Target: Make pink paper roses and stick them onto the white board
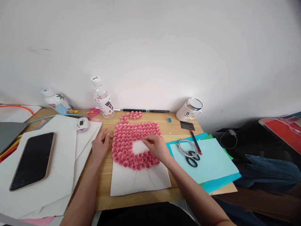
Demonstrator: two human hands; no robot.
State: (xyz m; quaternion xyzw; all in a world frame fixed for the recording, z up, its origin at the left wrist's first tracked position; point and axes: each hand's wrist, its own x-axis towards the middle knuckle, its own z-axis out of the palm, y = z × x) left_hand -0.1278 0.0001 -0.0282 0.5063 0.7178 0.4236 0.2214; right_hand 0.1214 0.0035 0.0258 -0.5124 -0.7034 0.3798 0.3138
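Note:
Rows of rolled pink paper roses (122, 138) cover the upper part of a white paper sheet (141, 183), around a bare white patch near their middle. Over that patch is my right hand (155, 146), its thumb and fingertips pinched together at the upper edge of the gap. Whatever is between those fingertips is hidden or too small to name. Beside the left edge of the roses, my left hand (101, 142) rests on the table, fingers loosely bent and apart, holding nothing visible. Faint curved lines run down the sheet's lower part.
Loose pink roses (134, 115) lie behind the sheet, near black pens (150, 110). A clear bottle (103, 100) and pink scissors (93, 111) stand left of them. A phone (34, 160) lies on papers at left. At right are a mug (189, 110), coloured paper (211, 160) and black scissors (192, 159).

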